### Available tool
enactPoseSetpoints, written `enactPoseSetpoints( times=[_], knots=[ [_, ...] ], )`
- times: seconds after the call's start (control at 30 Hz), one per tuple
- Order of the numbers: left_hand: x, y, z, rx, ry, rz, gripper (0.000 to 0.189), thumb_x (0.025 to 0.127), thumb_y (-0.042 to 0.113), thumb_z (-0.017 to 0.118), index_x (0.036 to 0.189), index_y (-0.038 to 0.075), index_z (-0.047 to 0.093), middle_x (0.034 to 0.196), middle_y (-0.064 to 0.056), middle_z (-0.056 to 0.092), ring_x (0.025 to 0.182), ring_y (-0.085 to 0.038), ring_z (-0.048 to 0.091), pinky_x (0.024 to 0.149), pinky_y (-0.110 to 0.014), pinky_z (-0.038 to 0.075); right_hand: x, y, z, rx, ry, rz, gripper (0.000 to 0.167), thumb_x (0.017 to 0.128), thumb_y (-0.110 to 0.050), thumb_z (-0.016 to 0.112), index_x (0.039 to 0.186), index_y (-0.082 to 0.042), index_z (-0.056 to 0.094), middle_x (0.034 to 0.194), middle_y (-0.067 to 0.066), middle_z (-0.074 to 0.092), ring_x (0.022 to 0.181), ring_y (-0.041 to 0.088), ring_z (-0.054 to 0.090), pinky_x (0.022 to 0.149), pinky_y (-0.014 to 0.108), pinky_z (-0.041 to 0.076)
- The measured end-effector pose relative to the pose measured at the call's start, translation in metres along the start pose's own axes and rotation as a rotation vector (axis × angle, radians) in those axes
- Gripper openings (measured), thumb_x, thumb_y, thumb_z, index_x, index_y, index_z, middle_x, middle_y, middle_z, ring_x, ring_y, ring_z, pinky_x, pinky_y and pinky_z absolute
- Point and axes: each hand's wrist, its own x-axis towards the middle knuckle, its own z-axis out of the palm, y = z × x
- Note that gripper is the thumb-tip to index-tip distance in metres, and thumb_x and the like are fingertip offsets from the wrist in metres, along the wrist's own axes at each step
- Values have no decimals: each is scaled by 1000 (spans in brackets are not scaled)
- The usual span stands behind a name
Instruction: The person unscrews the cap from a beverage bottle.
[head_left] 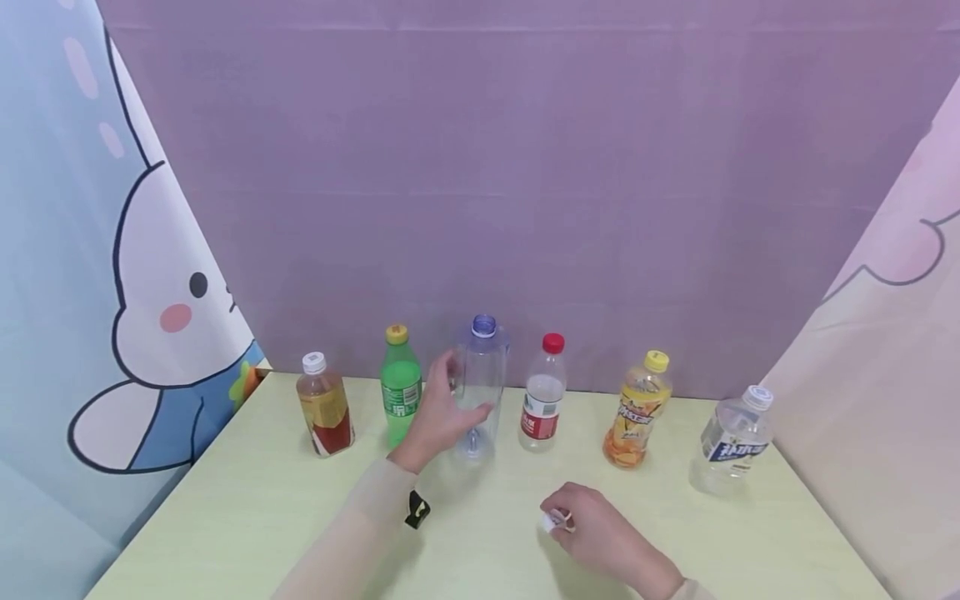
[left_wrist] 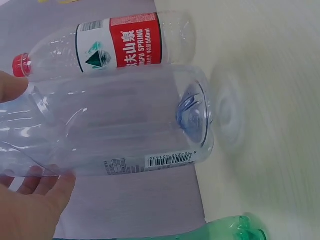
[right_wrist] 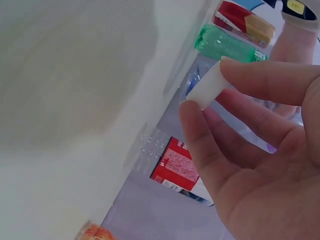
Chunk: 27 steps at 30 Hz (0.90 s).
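In the head view my left hand (head_left: 441, 410) grips a large clear bottle (head_left: 483, 367) with an uncapped bluish neck. The left wrist view has the thumb on one side of this clear bottle (left_wrist: 125, 115) and the fingers on the other. Whether its base touches the table cannot be told. My right hand (head_left: 600, 532), lower and to the right over the table, pinches a small white bottle cap (right_wrist: 207, 86) between thumb and fingertip. Beside the clear bottle stand a green bottle (head_left: 401, 392) on the left and a red-capped water bottle (head_left: 542, 408) on the right.
A white-capped bottle of reddish drink (head_left: 326, 408) stands at the left end of the row. To the right are a yellow-capped orange drink bottle (head_left: 637, 412) and a clear white-capped bottle (head_left: 731, 446). A purple cloth (head_left: 487, 167) hangs behind the table (head_left: 480, 533).
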Motion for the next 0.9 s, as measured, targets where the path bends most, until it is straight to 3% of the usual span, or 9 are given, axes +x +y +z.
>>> enactPoseSetpoints(
  times=[0.3, 0.63, 0.9],
  knots=[
    [4, -8, 6, 15, 18, -35, 104, 74, 19, 89, 155, 3, 25, 148, -21, 42, 133, -39, 47, 106, -57, 43, -9, -3, 11, -22, -129, 60, 17, 87, -8, 77, 104, -10, 74, 97, -11, 63, 91, 8, 58, 84, 35, 54],
    [6, -17, 9, 19, 11, -55, 102, 75, 19, 89, 154, 2, 26, 147, -22, 43, 133, -39, 47, 108, -57, 42, -12, -4, 23, -75, -190, 97, 14, 81, -6, 78, 89, -17, 74, 85, -13, 55, 81, 5, 50, 76, 30, 52],
    [7, -19, 7, 24, -8, -60, 103, 75, 21, 89, 154, 2, 25, 148, -22, 42, 135, -40, 46, 107, -59, 41, -11, 17, 35, -123, -191, -3, 17, 77, -6, 79, 90, -14, 75, 86, -13, 54, 81, 7, 49, 70, 29, 50]
  ],
)
